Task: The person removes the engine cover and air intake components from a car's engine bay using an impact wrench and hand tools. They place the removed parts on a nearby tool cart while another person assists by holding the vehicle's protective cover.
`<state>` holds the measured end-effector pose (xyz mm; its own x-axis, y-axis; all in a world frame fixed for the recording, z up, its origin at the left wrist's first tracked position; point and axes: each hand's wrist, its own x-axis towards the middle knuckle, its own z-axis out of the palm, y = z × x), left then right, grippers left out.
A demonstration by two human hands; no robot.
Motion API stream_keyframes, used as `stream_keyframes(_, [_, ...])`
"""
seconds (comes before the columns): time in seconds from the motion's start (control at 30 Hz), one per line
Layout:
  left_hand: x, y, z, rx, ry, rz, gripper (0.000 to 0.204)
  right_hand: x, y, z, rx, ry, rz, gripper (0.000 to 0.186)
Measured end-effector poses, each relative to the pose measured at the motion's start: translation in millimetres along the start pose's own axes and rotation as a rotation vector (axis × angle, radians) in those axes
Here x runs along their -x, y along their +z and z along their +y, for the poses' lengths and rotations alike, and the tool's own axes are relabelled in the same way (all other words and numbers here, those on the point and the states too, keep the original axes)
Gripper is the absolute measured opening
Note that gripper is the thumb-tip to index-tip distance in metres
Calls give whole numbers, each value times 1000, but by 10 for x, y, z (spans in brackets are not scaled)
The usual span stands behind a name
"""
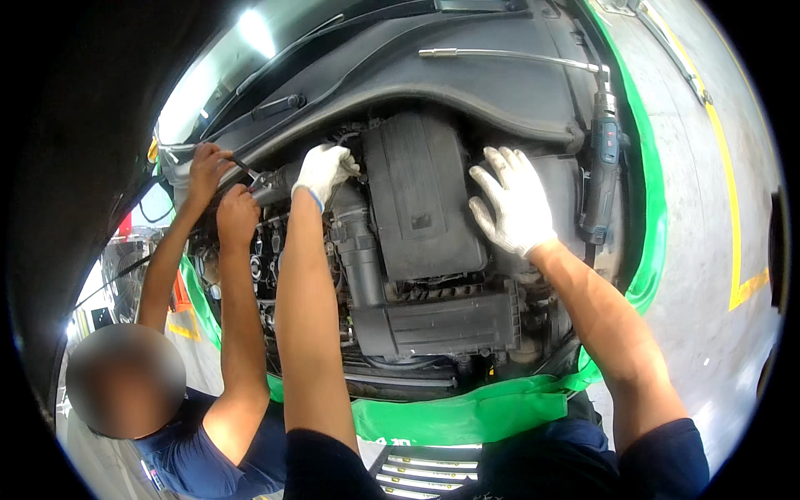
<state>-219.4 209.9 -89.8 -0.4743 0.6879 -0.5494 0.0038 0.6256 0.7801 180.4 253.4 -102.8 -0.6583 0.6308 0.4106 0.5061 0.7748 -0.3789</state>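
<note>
My gloved left hand is closed at the hoses and fittings left of the black engine cover; what its fingers hold is hidden. A corrugated black intake duct runs below it. My gloved right hand has its fingers spread, at the right side of the cover. To the left, a co-worker's bare hands are at the engine, one on a dark-handled tool.
A cordless ratchet with a long extension lies along the bay's right side. A green protective cover lines the car's edges. The co-worker stands at lower left. Yellow floor lines show at right.
</note>
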Motion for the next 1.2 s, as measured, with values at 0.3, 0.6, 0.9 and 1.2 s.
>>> stream_keyframes(0.3, [743, 138, -142, 262, -72, -172, 17, -6, 14, -13, -39, -14, 30, 48])
stream_keyframes(0.6, [959, 1490, 601, 182, 310, -89, 56, 2, 3, -36, -61, -22, 36, 46])
stream_keyframes(0.9, [1343, 2428, 331, -869, 604, 309, 34, -9, 99, 20, 28, 7, -55, 68])
stream_keyframes(1.2, [2795, 2057, -928, -409, 568, 473, 33, 1, 30, -69, 19, -17, 2, 43])
